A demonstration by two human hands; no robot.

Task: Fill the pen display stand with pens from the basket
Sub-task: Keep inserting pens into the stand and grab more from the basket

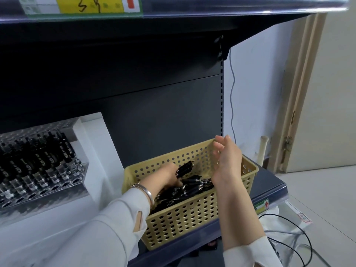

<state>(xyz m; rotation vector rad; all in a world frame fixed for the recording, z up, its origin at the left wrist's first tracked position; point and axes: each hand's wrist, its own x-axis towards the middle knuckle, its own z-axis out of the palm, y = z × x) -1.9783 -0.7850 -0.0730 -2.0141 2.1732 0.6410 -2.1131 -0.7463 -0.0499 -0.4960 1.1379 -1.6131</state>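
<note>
Dark metal shelving fills your view, with a pale wall and a door (337, 93) off to the right. At the left end of the lower shelf (273, 183) you have the one clear pen display stand (83, 166) on a white riser (96, 139). Its back rows hold upright black racked pens (38, 160), packed too close to count, and the holes along its front edge are unfilled.

Further right, at the shelf's right end and up against its front edge, sits the single yellow perforated basket (185, 218), with a heap of black pens (194, 187) overlapping inside, too tangled to count. Your left hand (169, 178), a silver bracelet (148, 193) at its wrist, reaches down into the basket and grips a bunch of those pens, whose ends stick up past your knuckles. Your sleeve covers the basket's near left corner.

Your right hand (227, 158) hovers over the basket's right side, fingers loose and holding nothing; it hides part of the far rim. Beyond the shelf's right edge, black cables (289, 226) lie on the floor. Overhead, a yellow price label (90, 4) fronts the upper shelf.
</note>
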